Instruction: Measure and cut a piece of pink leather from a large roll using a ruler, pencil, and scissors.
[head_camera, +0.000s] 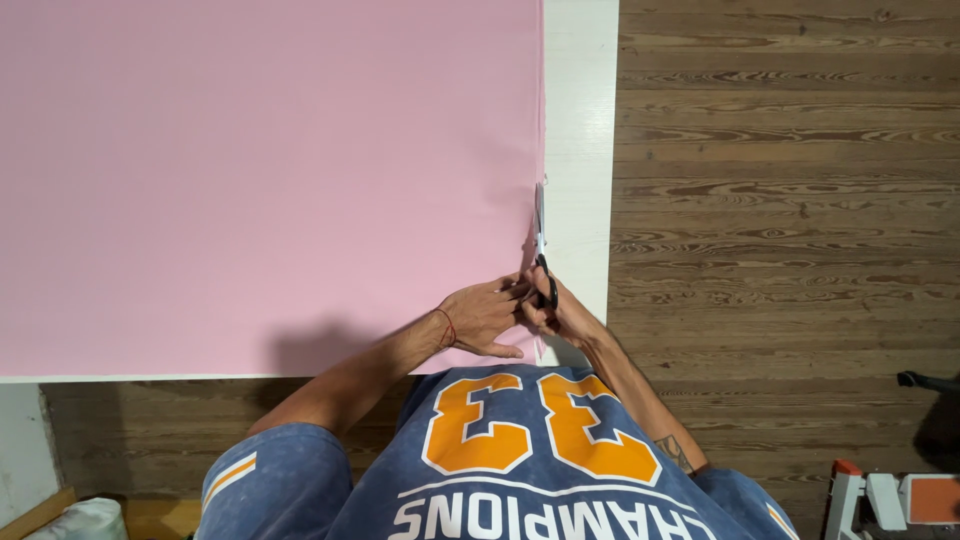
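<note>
At the pink sheet's (270, 180) right edge: right hand (560, 312), grip clenched through black-handled scissors (541, 250), blades pointing away along that edge. Left hand (485, 318) just beside, pressing sheet flat. White worktop (582, 120) strip right of scissors; wood floor (790, 200) beyond.

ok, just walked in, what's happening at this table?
A person is cutting a large pink sheet that lies on a white table. The right hand holds black-handled scissors, blades pointing away along the sheet's right edge. The left hand lies flat on the sheet just beside the scissors, fingers spread toward the cut line. The cut sits near the sheet's near right corner, with most of that edge ahead of the blades. How far the blades are open is too small to tell.
</note>
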